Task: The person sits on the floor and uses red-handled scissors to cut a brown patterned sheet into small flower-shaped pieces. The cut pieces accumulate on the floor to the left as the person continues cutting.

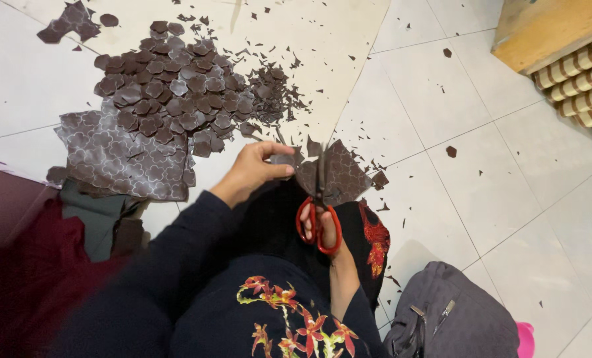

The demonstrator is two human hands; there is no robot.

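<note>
Both hands meet over the person's lap in the head view: the left hand pinches the near-left edge of a dark patterned fabric piece between thumb and fingers, while the right hand is closed through the red loops of the scissors, fingers narrow around the handles. The blades run up and away from the body, their long axis nearly straight out from the person, and they cross the fabric piece near its middle; whether the blades are parted I cannot tell. The fabric piece lies just beyond the right hand and directly to the right of the left hand, which is touching it. Farther out on the tiled floor lies a heap of cut shapes, with a larger uncut sheet at its near-left side and small scraps scattered around. A grey bag sits at the near-right edge of the floor.
</note>
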